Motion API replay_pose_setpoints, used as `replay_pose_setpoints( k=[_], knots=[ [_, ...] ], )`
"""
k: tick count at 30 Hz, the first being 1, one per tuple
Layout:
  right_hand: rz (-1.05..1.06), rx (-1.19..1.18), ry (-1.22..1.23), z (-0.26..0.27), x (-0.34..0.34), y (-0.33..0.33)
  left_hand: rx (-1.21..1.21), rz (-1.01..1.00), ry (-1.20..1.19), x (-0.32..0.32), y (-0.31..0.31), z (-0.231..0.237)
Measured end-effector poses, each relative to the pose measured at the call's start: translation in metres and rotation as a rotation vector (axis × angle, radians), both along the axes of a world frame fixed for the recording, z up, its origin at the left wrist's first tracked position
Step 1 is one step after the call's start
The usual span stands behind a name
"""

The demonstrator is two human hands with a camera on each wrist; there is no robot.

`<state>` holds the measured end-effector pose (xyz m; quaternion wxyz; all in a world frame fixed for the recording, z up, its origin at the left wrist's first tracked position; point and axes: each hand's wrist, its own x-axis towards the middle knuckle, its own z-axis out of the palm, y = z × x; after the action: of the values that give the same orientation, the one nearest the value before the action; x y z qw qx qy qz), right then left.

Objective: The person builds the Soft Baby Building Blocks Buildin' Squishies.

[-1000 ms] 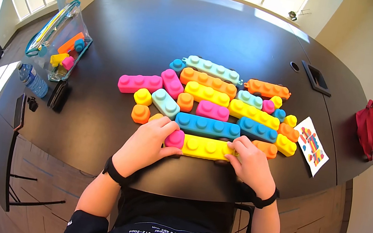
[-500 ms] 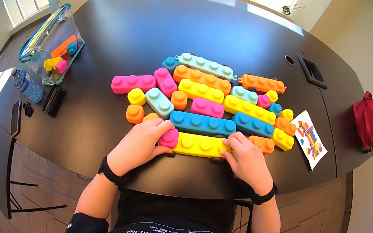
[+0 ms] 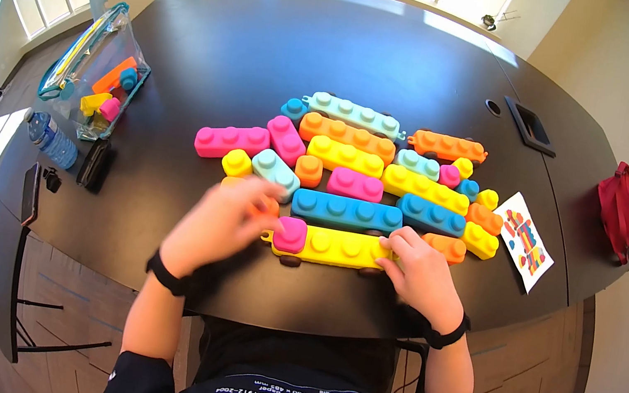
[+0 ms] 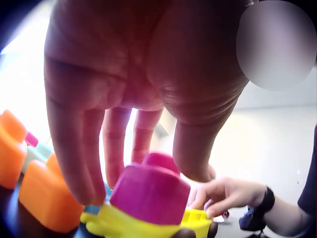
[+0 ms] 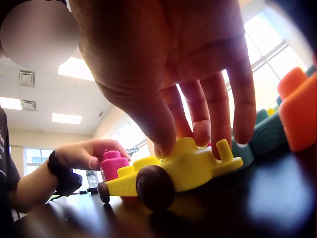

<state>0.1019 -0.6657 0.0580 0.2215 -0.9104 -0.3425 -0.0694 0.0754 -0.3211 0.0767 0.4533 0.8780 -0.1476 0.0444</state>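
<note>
A yellow wheeled block base [image 3: 334, 252] lies along the near side of the block group, with round studs on top and dark wheels below. On its left end sits a single-stud pink block [image 3: 290, 234]. My right hand [image 3: 428, 277] pinches the base's right end, thumb in front and fingers behind. The left hand [image 3: 216, 221], blurred, hovers just left of the pink block with relaxed fingers and nothing in them. In the left wrist view its fingers hang around and above the pink block [image 4: 151, 193], beside an orange block [image 4: 52, 198].
Rows of coloured blocks, including a long blue block [image 3: 345, 212], lie just beyond the base. A picture card [image 3: 523, 242] is at the right, with a red bag [image 3: 621, 213] farther out. A clear zip bag [image 3: 109, 51] and a water bottle [image 3: 52, 140] stand at the left.
The left hand has let go of the pink block and shifted left, leaving the block on the base. The right hand keeps its hold on the base's right end.
</note>
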Motion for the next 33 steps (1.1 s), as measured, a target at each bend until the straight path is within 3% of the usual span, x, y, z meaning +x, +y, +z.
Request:
replay_pose_setpoints(
  k=[1, 2, 4, 6, 9, 13, 16, 18, 20, 22, 26, 33],
  knots=[
    [-0.003, 0.0, 0.002, 0.0, -0.001, 0.0, 0.094, 0.097, -0.192, 0.011, 0.016, -0.003],
    [-0.006, -0.001, 0.005, 0.0, -0.001, 0.0, 0.019, 0.183, -0.221, 0.022, 0.031, 0.0],
    [-0.002, 0.004, 0.001, 0.0, -0.002, 0.0, 0.351, 0.309, -0.37, 0.049, 0.074, -0.002],
    [0.003, 0.01, -0.008, 0.0, -0.001, 0.0, 0.516, 0.287, -0.391, 0.065, 0.106, -0.017],
    [-0.002, 0.003, -0.013, 0.0, -0.001, -0.001, 0.448, 0.182, -0.207, 0.081, 0.128, -0.038],
    [-0.002, 0.002, -0.011, -0.001, -0.001, -0.001, 0.491, 0.189, -0.063, 0.086, 0.132, -0.034],
    [0.003, -0.001, 0.011, 0.004, -0.002, -0.004, 0.483, 0.287, -0.169, 0.074, 0.124, -0.024],
    [0.002, -0.005, 0.03, 0.011, -0.003, -0.003, 0.446, 0.429, -0.404, 0.059, 0.103, -0.005],
    [-0.022, 0.129, 0.074, 0.019, -0.003, -0.002, 0.416, 0.441, -0.485, 0.041, 0.07, 0.015],
    [-0.018, 0.231, 0.061, 0.027, -0.002, 0.004, 0.229, 0.278, -0.49, 0.023, 0.034, 0.03],
    [0.056, 0.447, 0.042, 0.04, -0.002, 0.02, 0.205, 0.012, -0.411, 0.0, -0.023, 0.032],
    [0.093, 0.167, -0.074, 0.034, 0.004, 0.009, 0.126, -0.084, -0.305, -0.007, -0.046, 0.013]
  ],
)
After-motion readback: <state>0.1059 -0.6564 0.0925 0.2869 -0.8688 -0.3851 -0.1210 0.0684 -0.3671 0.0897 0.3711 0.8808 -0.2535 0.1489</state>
